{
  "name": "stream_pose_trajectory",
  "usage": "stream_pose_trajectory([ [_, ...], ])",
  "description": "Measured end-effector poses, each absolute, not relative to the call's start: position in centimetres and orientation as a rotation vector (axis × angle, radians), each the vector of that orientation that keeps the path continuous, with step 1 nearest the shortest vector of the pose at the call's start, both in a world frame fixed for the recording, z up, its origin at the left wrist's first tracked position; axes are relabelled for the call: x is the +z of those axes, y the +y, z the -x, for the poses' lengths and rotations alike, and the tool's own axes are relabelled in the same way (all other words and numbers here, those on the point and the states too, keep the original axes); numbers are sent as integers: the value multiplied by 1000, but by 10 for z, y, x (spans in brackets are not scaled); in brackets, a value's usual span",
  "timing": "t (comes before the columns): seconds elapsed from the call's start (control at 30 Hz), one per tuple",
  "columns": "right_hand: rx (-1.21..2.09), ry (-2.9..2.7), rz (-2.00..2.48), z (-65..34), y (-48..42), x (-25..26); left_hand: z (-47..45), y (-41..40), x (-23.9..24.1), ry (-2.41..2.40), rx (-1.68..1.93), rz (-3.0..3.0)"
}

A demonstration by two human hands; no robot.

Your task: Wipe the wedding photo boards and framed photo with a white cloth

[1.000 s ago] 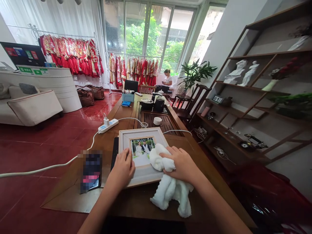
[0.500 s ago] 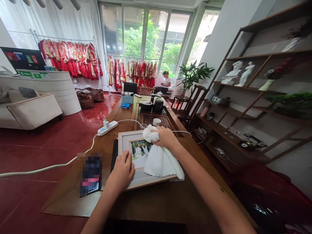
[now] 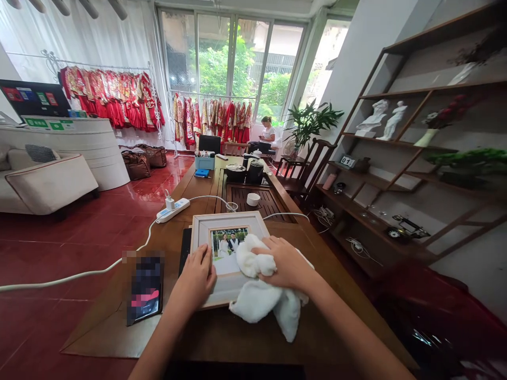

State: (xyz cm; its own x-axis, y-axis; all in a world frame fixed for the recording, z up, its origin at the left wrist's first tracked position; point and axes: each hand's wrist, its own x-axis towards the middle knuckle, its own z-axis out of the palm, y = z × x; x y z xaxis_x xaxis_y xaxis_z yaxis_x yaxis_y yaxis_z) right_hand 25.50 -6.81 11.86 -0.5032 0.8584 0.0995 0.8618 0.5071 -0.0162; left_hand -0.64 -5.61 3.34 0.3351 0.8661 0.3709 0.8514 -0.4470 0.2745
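A white-framed photo (image 3: pixel 222 232) of a couple lies flat on the wooden table (image 3: pixel 245 332) in front of me. My left hand (image 3: pixel 196 279) rests flat on the frame's lower left corner, fingers stretched out. My right hand (image 3: pixel 285 261) is closed on a bunched white towel (image 3: pixel 257 295) and presses it against the right side of the frame. The towel's loose end hangs over the frame's near edge onto the table.
A phone (image 3: pixel 144 287) lies left of the frame. A white power strip (image 3: pixel 172 209) and its cable cross the table behind it. Farther back stand a tea tray with a kettle (image 3: pixel 256 171) and a cup (image 3: pixel 252 199). Shelves (image 3: pixel 396 174) fill the right. A seated person (image 3: pixel 267 134) is by the windows.
My right hand has pulled the towel back from the frame's far right corner toward the near right side. My left hand has stayed on the frame.
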Motion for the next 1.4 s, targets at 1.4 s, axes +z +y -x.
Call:
stream_pose_trajectory([
  [1.4, -373, -2577, 1610, -237, -18, 111, 7, -62, 34, 1585, 701, -2486],
])
